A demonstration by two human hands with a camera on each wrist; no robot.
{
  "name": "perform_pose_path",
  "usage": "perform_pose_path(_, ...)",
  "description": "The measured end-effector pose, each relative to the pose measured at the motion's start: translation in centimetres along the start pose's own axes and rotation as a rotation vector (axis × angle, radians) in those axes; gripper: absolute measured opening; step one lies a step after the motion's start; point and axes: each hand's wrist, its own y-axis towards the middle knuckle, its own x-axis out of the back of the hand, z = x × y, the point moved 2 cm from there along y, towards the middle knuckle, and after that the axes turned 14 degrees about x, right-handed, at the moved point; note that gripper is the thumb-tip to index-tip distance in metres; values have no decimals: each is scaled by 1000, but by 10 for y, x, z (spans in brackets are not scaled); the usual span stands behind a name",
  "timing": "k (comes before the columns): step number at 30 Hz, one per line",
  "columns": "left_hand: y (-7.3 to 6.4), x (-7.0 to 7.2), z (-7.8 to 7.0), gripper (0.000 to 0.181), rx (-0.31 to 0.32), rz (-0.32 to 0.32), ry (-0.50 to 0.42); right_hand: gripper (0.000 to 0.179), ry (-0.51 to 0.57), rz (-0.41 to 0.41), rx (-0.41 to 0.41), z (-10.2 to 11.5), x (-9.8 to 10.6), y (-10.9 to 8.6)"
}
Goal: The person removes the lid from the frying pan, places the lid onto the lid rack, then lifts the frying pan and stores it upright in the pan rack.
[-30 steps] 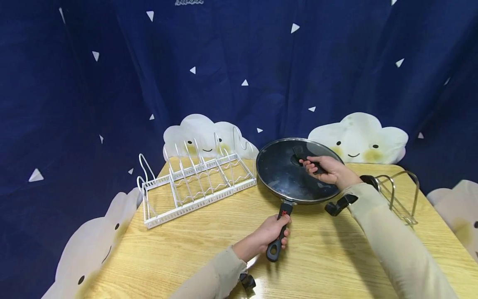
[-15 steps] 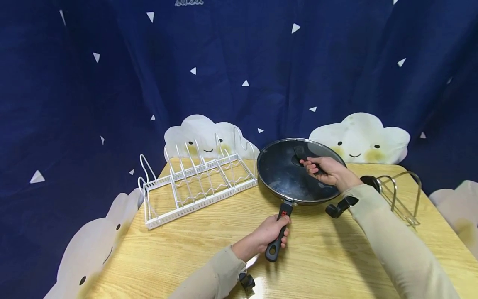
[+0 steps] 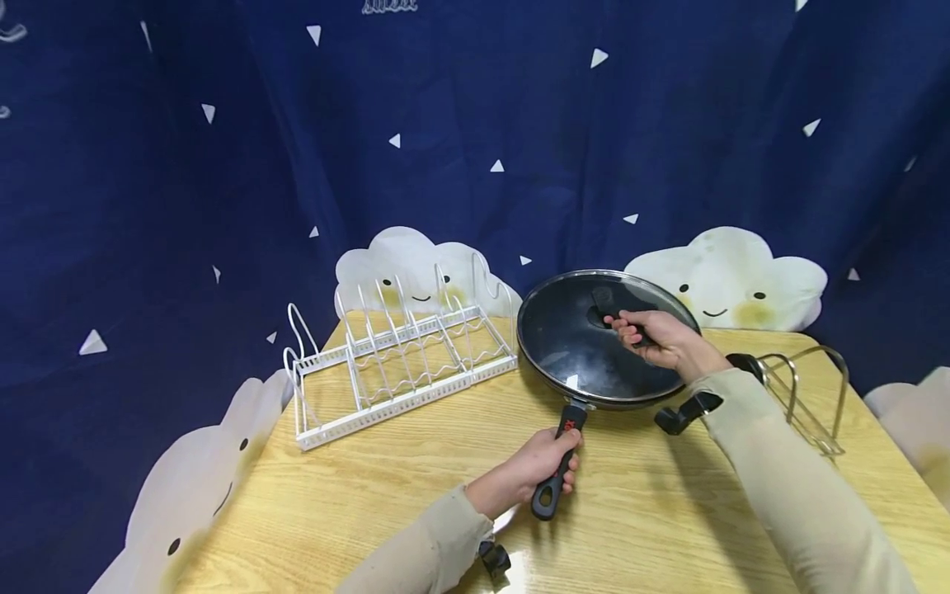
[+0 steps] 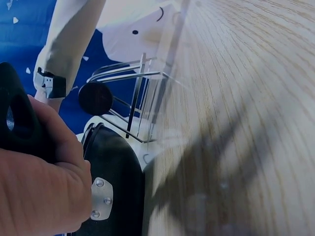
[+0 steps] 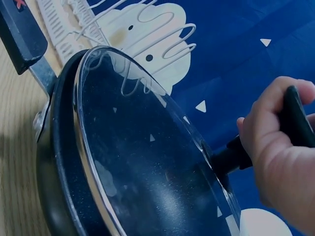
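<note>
A black frying pan (image 4: 120,196) sits on the wooden table, with a clear glass lid (image 3: 586,363) over it. In the head view my left hand (image 3: 545,464) grips the pan's long black handle (image 3: 547,497), fingers wrapped round it. My right hand (image 3: 660,340) holds the lid's black knob handle (image 5: 295,118) with curled fingers. From the right wrist view, a dark gap shows between the lid's metal rim (image 5: 91,164) and the pan's edge; whether the far side touches is hidden.
A white wire rack (image 3: 401,400) with upright dividers stands left of the pan. At the right, partly behind my right forearm, is a metal wire stand (image 3: 824,412). A dark blue curtain (image 3: 445,99) with cloud shapes hangs behind the table (image 3: 371,503).
The head view has shifted a little, so everything sits slightly further right. The lid appears marginally higher over the pan. Both hands keep their holds.
</note>
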Motion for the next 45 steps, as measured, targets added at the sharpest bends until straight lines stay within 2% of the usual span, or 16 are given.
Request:
perform_pose_path(6,1,1,-1,19,22,15,-9,28,22,36,28,6,-6,-4)
perform_pose_path(12,-1,0,-2,21,29,23,-11,28,-27,62,67,11,-15,-10)
perform_pose_path(19,-2,0,-1,19,17,24,-6,29,-49,134,89,18,-31,-20)
perform_pose_path(25,-1,2,-1,23,39,26,11,29,-133,178,149,23,-46,-31)
perform_pose_path(29,-2,5,-4,27,55,41,76,27,-200,188,197,26,-55,-39)
perform_pose_path(33,-3,11,-11,30,58,47,215,23,-289,163,255,29,-62,-49)
perform_pose_path(40,-8,21,-30,28,43,-65,546,18,-366,184,340,38,-68,-66)
perform_pose_path(45,-12,24,-45,28,29,-112,686,17,-373,218,383,43,-67,-78)
